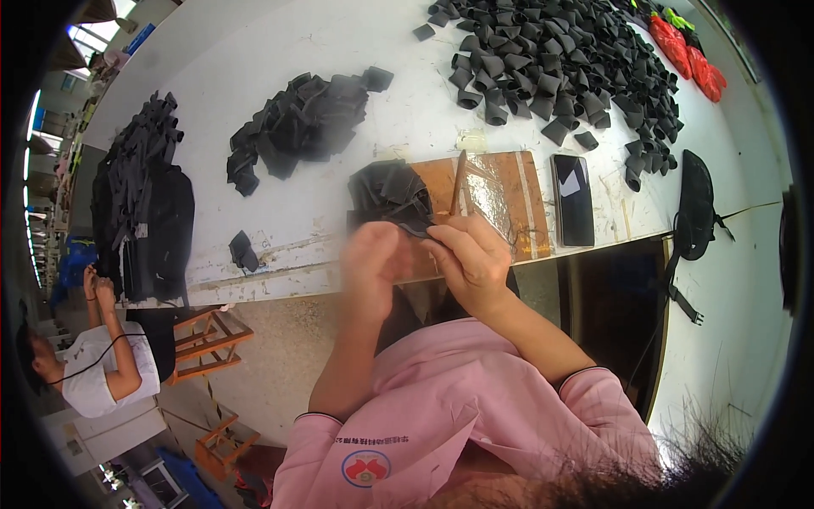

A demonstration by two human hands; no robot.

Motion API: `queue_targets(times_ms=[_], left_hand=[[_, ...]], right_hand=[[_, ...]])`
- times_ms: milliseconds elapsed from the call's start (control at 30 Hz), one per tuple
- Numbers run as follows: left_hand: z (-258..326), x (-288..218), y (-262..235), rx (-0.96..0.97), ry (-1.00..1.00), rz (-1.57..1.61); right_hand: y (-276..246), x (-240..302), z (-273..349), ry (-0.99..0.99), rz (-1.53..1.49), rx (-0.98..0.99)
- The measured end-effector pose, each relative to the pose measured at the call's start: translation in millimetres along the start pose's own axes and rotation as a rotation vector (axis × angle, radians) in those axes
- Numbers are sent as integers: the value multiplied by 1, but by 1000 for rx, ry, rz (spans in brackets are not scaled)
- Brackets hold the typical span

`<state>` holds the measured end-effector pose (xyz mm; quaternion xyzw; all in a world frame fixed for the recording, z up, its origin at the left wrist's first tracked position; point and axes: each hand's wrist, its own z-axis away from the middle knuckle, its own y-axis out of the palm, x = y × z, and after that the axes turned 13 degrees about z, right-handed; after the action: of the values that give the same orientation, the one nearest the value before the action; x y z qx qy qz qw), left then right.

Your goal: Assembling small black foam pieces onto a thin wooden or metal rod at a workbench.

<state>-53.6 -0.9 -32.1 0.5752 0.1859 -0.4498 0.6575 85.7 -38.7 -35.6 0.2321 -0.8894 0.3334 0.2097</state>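
A white bench (407, 81) reaches beyond and to both sides of a brown board (517, 191), loaded with small black pieces. Beyond the board and to its right sprawls a broad heap of short black tubes (543, 68); far to its left stands a long black pile (140, 204), with a co-worker (110, 365) in a white top at that pile's near end. A middle mound of flat black pieces (297, 123) lies beyond the board on the left. A black strapped pouch (695, 204) sits well to the board's right, and red bags (678, 51) lie beyond on that side. A compact black stack (386, 188) covers the board's left part, while a dark phone (573, 204) lies just right of it. At the board's near edge, the right hand (475, 259) has its grip pinched on a black piece (415, 229) beside the stack; the left hand (370, 254), left of it, is blurred, its grip impossible to tell. A lone black piece (243, 252) lies left of the board, and a slim brown stick (459, 182) rests on it.
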Motion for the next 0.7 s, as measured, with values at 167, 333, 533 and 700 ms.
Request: queue_targets(times_ms=[167,333,533,700], left_hand=[[-1,-2,9,-13,-223,136],[1,2,8,-6,-110,-78],[4,5,17,188,266,-482],[-1,23,16,100,790,-936]], right_hand=[[-4,1,2,-106,65,-14],[-15,4,-5,150,-99,270],[-20,5,-8,341,-325,325],[-11,3,-11,154,7,222]])
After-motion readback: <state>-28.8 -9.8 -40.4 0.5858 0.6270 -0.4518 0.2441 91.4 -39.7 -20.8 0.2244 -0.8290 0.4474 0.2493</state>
